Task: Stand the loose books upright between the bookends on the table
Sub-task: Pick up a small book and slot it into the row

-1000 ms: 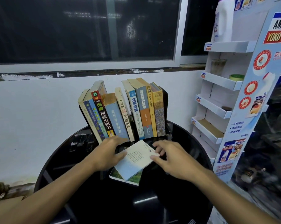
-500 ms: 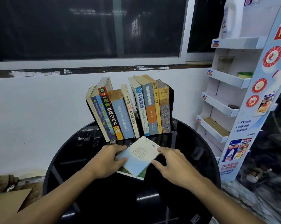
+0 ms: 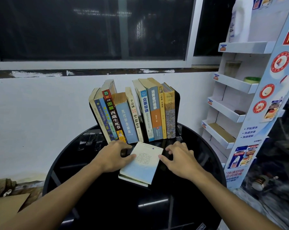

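Note:
Two loose books lie stacked flat on the round black table (image 3: pixel 198 146); the top book (image 3: pixel 143 163) has a pale blue and white cover, and only a green edge of the lower book (image 3: pixel 132 180) shows. My left hand (image 3: pixel 113 155) grips the top book's left edge, thumb on the cover. My right hand (image 3: pixel 180 156) lies spread on the table, its thumb touching the book's right edge. Behind them a row of books (image 3: pixel 150 112) stands between black bookends (image 3: pixel 177 110); the left group leans left, which leaves a narrow gap beside the upright right group.
A white wall runs close behind the table, under a dark window. A cardboard display rack (image 3: pixel 231 113) with shelves stands to the right of the table. Brown cardboard (image 3: pixel 7 205) lies on the floor at lower left.
The top loose book has turned to lie straighter, pointing at the row. My hands have shifted to its left and right edges.

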Demonstrator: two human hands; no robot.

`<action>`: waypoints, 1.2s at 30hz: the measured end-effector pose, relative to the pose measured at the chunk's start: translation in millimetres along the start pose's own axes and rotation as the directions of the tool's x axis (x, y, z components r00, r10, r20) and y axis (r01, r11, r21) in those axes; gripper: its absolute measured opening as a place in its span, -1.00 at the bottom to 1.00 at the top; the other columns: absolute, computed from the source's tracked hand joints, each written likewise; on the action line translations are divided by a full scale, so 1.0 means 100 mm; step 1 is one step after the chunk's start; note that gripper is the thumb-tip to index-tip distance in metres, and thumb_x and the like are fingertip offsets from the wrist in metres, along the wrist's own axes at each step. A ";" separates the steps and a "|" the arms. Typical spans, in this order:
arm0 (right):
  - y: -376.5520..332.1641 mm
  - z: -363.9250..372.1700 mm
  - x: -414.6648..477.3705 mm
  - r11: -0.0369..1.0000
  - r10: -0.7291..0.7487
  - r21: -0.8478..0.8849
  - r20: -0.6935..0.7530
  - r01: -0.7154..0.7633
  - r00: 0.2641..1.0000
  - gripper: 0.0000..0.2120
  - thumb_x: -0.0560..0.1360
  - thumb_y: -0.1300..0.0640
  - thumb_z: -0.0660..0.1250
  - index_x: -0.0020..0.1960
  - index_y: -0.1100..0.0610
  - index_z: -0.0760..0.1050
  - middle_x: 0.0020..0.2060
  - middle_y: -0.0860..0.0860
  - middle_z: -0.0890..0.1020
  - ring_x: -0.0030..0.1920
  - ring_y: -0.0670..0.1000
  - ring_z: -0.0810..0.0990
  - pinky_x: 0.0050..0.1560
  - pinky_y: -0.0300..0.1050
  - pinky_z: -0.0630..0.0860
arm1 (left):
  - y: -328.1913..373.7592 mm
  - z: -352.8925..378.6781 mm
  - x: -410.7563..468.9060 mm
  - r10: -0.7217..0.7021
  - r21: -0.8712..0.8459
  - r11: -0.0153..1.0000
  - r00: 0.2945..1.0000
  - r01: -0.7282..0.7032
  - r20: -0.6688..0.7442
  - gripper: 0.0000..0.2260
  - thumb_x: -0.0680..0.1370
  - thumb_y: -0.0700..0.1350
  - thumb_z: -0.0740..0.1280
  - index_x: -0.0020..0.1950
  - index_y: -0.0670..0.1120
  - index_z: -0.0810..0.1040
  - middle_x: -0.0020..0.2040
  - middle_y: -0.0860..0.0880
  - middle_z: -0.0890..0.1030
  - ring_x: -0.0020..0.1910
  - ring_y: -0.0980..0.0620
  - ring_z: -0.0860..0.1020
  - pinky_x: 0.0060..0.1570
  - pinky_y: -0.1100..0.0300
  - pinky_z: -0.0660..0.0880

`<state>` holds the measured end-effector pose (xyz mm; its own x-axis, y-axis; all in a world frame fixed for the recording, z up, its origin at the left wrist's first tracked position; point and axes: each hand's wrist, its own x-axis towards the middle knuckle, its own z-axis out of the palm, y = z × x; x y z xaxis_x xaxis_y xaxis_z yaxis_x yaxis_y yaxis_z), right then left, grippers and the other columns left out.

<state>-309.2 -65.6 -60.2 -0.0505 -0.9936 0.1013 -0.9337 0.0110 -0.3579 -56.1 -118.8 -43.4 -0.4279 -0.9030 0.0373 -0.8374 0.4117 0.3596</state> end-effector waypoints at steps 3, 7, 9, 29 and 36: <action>-0.02 0.04 0.03 1.000 0.019 -0.016 0.019 -0.018 1.000 -0.51 0.57 -0.29 0.23 0.32 0.01 0.49 0.10 -0.07 0.41 0.23 -0.01 0.32 0.21 0.02 0.27 | -0.01 0.02 0.13 0.007 0.036 0.999 0.999 -0.008 0.031 -0.38 0.43 0.46 0.17 0.21 0.05 0.63 0.13 0.09 0.55 0.16 0.08 0.49 0.22 -0.02 0.49; -0.05 0.08 0.07 0.999 0.027 -0.027 0.030 -0.026 0.999 -0.53 0.57 -0.31 0.21 0.29 -0.01 0.51 0.07 -0.07 0.37 0.22 0.00 0.30 0.19 0.02 0.24 | -0.04 0.07 0.25 0.016 0.047 0.999 0.996 -0.020 0.084 -0.48 0.54 0.34 0.27 0.40 0.10 0.55 0.28 0.06 0.49 0.34 0.06 0.38 0.36 0.00 0.37; -0.06 0.11 0.09 0.999 0.031 -0.014 0.030 -0.031 0.999 -0.52 0.57 -0.31 0.21 0.29 -0.01 0.52 0.07 -0.07 0.38 0.22 -0.01 0.29 0.19 0.01 0.24 | -0.06 0.09 0.30 0.026 0.032 0.999 0.995 -0.029 0.094 -0.51 0.55 0.32 0.29 0.40 0.11 0.55 0.26 0.05 0.48 0.35 0.05 0.37 0.37 0.01 0.34; -0.39 -0.24 0.18 0.729 0.110 0.685 -0.145 0.019 0.983 -0.81 0.48 0.19 0.52 0.00 0.18 0.54 -0.15 0.12 0.63 -0.22 0.05 0.71 -0.27 0.00 0.70 | -0.03 -0.08 0.26 0.109 -0.242 0.959 0.980 -0.148 -0.165 -0.70 0.53 0.11 0.45 0.26 0.17 0.59 0.08 0.11 0.49 0.03 0.20 0.52 0.00 0.27 0.48; -0.55 -0.44 0.11 0.725 0.040 0.681 -0.194 0.106 0.980 -0.81 0.46 0.22 0.53 -0.08 0.13 0.52 -0.24 0.15 0.62 -0.26 0.09 0.71 -0.34 0.03 0.69 | 0.05 -0.22 0.24 0.117 -0.259 0.949 0.963 -0.181 -0.243 -0.63 0.53 0.06 0.46 0.34 0.13 0.57 0.17 0.07 0.51 0.12 0.14 0.55 0.13 0.07 0.61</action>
<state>-274.4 -71.8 1.1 -0.1552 -0.9516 0.2653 -0.4404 -0.1738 -0.8808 -63.6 -140.9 -20.5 -0.4275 -0.8513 0.3043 -0.6292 0.5219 0.5760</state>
